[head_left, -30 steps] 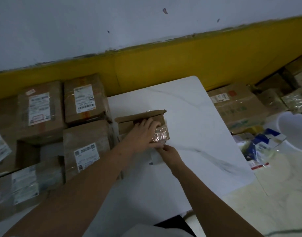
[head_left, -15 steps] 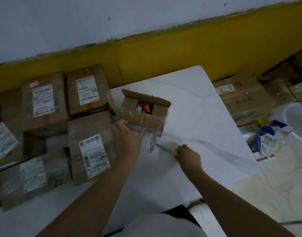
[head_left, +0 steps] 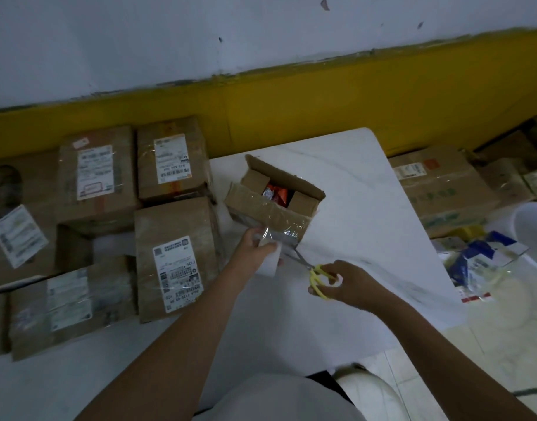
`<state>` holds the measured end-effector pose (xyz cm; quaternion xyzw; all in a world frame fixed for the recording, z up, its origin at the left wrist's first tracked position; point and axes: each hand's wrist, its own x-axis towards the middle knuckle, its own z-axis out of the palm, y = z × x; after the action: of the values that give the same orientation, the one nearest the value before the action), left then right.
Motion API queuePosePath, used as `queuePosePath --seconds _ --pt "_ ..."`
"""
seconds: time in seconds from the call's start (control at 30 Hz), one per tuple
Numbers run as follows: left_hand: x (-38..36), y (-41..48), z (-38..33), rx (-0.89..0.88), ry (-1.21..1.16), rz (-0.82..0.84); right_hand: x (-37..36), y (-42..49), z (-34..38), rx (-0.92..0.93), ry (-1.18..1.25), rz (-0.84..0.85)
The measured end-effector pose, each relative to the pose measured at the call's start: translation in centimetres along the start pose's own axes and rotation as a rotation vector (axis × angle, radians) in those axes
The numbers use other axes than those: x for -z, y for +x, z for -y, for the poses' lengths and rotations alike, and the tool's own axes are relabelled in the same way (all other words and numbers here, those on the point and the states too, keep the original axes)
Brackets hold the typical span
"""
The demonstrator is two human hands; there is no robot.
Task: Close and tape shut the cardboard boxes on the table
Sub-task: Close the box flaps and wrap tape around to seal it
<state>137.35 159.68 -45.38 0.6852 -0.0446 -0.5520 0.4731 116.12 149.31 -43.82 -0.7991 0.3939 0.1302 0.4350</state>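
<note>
A small cardboard box (head_left: 261, 205) stands on the white table (head_left: 367, 208) with its top flaps open and orange packets showing inside. Clear tape runs from its near side to the tape roll (head_left: 270, 258), which my left hand (head_left: 253, 249) grips just in front of the box. My right hand (head_left: 346, 284) holds yellow-handled scissors (head_left: 314, 270), fingers through the loops. The blades point up-left at the stretched tape beside the roll.
Several taped, labelled boxes (head_left: 173, 256) lie packed together on the table's left half. More cartons (head_left: 437, 189) stand on the floor to the right, with a white tub (head_left: 533, 229) and loose blue-and-white packets (head_left: 479, 259) near them. The yellow-and-white wall is behind.
The box's flaps, pressed down a second ago, now stand open. My left hand drew the tape roll toward me. My right hand picked up the scissors and brought the blades to the tape.
</note>
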Motion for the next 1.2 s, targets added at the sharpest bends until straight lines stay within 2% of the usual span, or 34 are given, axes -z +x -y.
queuePosePath --seconds 0.13,0.27,0.37,0.5,0.6,0.7,0.87,1.0,1.13,1.2 --pt "0.3 0.1 -0.1 -0.033 0.012 0.024 1.6 2.6 3.2 -0.041 -0.074 0.105" --pt "0.4 0.0 -0.7 -0.049 0.087 0.036 1.4 4.8 4.5 -0.137 0.063 0.177" --pt "0.7 0.3 -1.3 -0.025 0.148 0.053 0.6 5.7 4.1 -0.145 0.075 0.095" --pt "1.3 0.6 -2.1 0.082 0.213 0.077 0.0 5.6 3.2 -0.014 -0.031 -0.024" --pt "2.0 0.7 -2.2 0.103 0.323 0.12 -0.3 5.4 2.5 0.028 -0.053 -0.011" --pt "2.4 0.4 -2.0 0.077 0.381 0.061 -0.7 4.9 2.3 0.018 -0.088 0.039" --pt "2.6 0.6 -1.4 0.052 0.383 -0.069 -3.6 4.3 0.4 -0.024 -0.304 -0.005" --pt "2.4 0.2 -1.6 0.029 0.382 -0.11 -5.3 4.7 0.3 -0.005 -0.378 -0.026" --pt "2.3 -0.2 -2.1 0.016 0.219 -0.094 -6.1 4.0 -0.4 -0.072 -0.584 0.034" --pt "2.3 -0.6 -2.4 0.019 0.173 -0.095 -6.6 3.6 -0.8 -0.119 -0.61 0.06"
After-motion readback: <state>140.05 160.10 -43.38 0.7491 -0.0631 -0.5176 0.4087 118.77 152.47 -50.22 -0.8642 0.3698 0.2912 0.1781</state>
